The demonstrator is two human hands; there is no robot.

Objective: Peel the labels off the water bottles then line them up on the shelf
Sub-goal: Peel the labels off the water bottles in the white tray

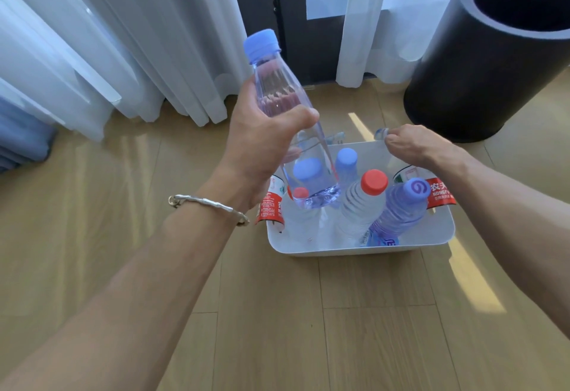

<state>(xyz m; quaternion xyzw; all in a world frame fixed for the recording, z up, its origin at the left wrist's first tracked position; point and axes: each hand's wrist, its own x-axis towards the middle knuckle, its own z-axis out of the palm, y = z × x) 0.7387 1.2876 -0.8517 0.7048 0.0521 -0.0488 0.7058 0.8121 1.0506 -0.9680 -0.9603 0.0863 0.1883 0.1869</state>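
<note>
My left hand [262, 144] grips a clear, label-free water bottle [277, 91] with a blue cap, held tilted above a white bin [354, 249] on the floor. My right hand [413, 144] pinches a crumpled bit of peeled label [381, 134] over the bin's far rim. Inside the bin stand several bottles: a red-capped bottle [364, 202], a blue bottle with a purple swirl cap [401, 208], and two blue-capped ones [347, 159]. Red-and-white labelled bottles [438, 195] lean at the bin's left and right edges.
A tall black cylindrical trash can [493, 57] stands open at the right rear. White curtains [138, 36] hang at the back and left, with a dark door frame [293, 20] between them. Wooden floor [277, 329] surrounds the bin.
</note>
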